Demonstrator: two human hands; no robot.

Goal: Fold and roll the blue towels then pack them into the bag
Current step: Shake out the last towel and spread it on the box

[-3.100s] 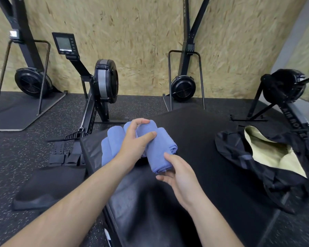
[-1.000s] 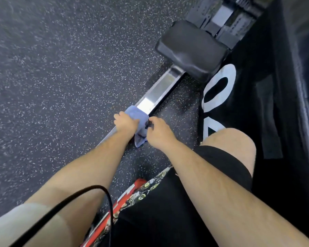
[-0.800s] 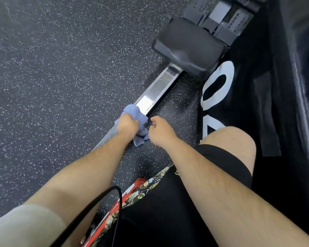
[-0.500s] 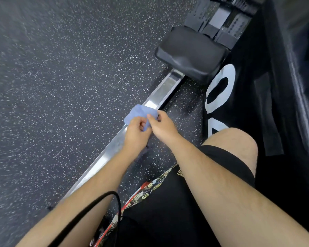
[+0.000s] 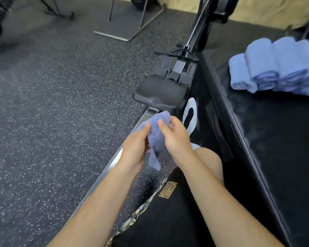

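A crumpled blue towel (image 5: 155, 138) hangs between both hands above the rowing machine's rail. My left hand (image 5: 135, 150) grips its left side, thumb on top. My right hand (image 5: 175, 138) pinches its upper right part, and a loose corner dangles below. Several rolled blue towels (image 5: 275, 68) lie side by side on the black padded box (image 5: 278, 139) at the upper right. The bag is out of view.
A rowing machine's black seat (image 5: 161, 93) and metal rail (image 5: 103, 177) run along the speckled rubber floor (image 5: 52, 113) beside the box. Its footrests (image 5: 178, 68) stand beyond the seat. My bare knee (image 5: 210, 163) is bent next to the box. A grey equipment base (image 5: 127, 20) lies farther back.
Both hands have lifted the loose towel off the floor beside the rail. The view has swung up and right, bringing the rolled towels on the box back into sight.
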